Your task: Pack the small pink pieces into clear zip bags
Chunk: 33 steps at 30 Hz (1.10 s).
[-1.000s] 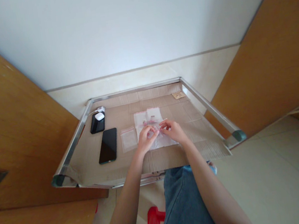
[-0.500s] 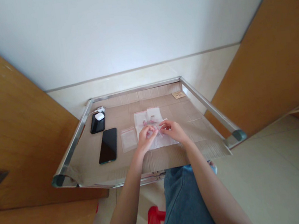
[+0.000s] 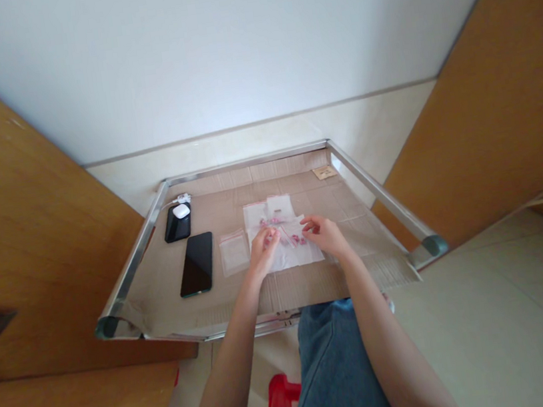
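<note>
Left hand (image 3: pixel 264 250) narrow on clear bag (image 3: pixel 292 256), grip unclear; right hand (image 3: pixel 324 235) open beside pink pieces (image 3: pixel 293 241); cardboard (image 3: pixel 215 306) keeps bag flat.

You're looking at thin, glossy clear plastic zip bags (image 3: pixel 234 252) on matt, rough corrugated cardboard (image 3: pixel 356 232), framed by a polished metal bench rim (image 3: pixel 246 164); nearby sit a smooth glass phone screen (image 3: pixel 196 264) and a glossy white plastic earbud case (image 3: pixel 181 211).

Flat clear plastic bags (image 3: pixel 256 216) with small pink pieces (image 3: pixel 274 220), perhaps beads
</note>
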Each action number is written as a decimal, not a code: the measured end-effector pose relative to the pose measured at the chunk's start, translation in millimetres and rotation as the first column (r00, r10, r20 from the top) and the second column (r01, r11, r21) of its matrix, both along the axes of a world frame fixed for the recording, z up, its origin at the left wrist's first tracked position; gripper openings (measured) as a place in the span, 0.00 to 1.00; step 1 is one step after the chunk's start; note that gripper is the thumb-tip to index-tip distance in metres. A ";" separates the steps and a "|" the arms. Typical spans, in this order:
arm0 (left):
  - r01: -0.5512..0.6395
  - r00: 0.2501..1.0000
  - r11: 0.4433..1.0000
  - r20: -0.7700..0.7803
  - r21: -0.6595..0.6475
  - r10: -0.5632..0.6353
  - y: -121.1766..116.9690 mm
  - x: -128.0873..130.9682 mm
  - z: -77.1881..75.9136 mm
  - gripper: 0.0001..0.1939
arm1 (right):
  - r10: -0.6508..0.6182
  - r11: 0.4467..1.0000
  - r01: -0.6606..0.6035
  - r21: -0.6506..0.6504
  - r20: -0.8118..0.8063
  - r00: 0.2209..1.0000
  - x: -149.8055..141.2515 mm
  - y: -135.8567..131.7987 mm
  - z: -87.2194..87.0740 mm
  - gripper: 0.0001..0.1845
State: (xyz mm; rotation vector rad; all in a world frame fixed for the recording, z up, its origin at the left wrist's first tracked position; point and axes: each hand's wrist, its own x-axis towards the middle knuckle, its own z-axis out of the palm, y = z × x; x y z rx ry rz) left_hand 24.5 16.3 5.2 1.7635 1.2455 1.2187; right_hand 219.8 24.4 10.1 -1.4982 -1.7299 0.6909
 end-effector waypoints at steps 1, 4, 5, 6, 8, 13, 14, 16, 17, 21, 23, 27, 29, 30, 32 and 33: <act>0.000 1.000 1.000 0.001 0.002 0.000 0.0 -0.2 0.3 0.20 | 0.012 1.000 -0.012 -0.009 0.017 1.000 -0.6 -0.3 -0.1 0.13; 0.005 1.000 1.000 0.003 0.006 -0.005 0.4 -0.8 -0.1 0.22 | 0.033 0.999 -0.032 -0.010 0.068 0.997 -1.6 -1.3 -0.3 0.14; 0.003 1.000 1.000 0.003 0.001 -0.003 0.8 -1.1 -0.9 0.23 | 0.032 0.999 -0.032 -0.006 0.083 0.996 -1.6 -1.7 -0.3 0.14; 0.000 1.000 1.000 0.004 -0.008 0.000 1.3 -1.6 -2.0 0.24 | 0.031 1.000 -0.031 -0.001 0.095 0.995 -1.5 -2.0 -0.1 0.13; -0.008 1.000 0.999 0.006 -0.033 0.008 2.5 -2.6 -4.9 0.26 | 0.039 0.999 -0.039 0.001 0.111 0.993 -1.3 -2.6 0.4 0.13; -0.003 1.000 0.998 0.022 -0.070 0.004 3.9 -4.3 -9.5 0.27 | 0.061 0.998 -0.062 0.002 0.146 0.987 -2.3 -3.6 1.9 0.14; -0.003 1.000 0.997 0.026 -0.073 0.005 3.9 -4.2 -9.7 0.27 | 0.057 0.998 -0.059 0.005 0.147 0.987 -2.5 -3.6 2.0 0.14; -0.003 0.999 0.997 0.033 -0.079 0.006 3.9 -3.7 -10.1 0.27 | 0.054 0.998 -0.055 0.005 0.127 0.990 -2.8 -3.2 2.4 0.14; -0.003 0.999 0.997 0.035 -0.080 0.006 4.0 -3.4 -10.3 0.26 | 0.054 0.999 -0.054 0.001 0.103 0.993 -3.0 -2.9 2.7 0.13; 0.014 0.999 0.998 0.036 -0.060 -0.012 4.1 -2.8 -11.3 0.25 | 0.058 0.998 -0.058 -0.003 -0.075 0.996 -6.0 -1.4 5.3 0.13; 0.022 0.999 0.999 0.026 -0.046 -0.021 4.1 -2.9 -11.1 0.24 | 0.073 0.997 -0.072 0.009 -0.164 0.984 -10.0 -1.2 7.3 0.13; 0.027 1.000 0.999 0.003 -0.035 -0.027 4.2 -3.3 -9.6 0.25 | 0.139 0.990 -0.139 0.014 -0.217 0.966 -19.3 -2.4 11.0 0.13; 0.026 1.000 0.999 0.004 -0.037 -0.026 4.2 -3.5 -9.2 0.25 | 0.161 0.986 -0.164 0.009 -0.225 0.961 -21.3 -3.1 11.9 0.12; 0.027 1.000 0.999 0.010 -0.037 -0.026 4.2 -3.6 -9.0 0.25 | 0.164 0.986 -0.166 0.007 -0.230 0.959 -21.4 -3.3 12.1 0.12; 0.036 0.999 0.999 0.024 -0.033 -0.035 3.9 -3.6 -8.6 0.24 | 0.154 0.988 -0.157 0.005 -0.239 0.959 -20.3 -3.3 12.1 0.13; 0.042 0.999 0.999 0.029 -0.032 -0.041 3.7 -3.6 -8.3 0.24 | 0.151 0.988 -0.154 0.006 -0.239 0.959 -19.6 -3.3 12.0 0.13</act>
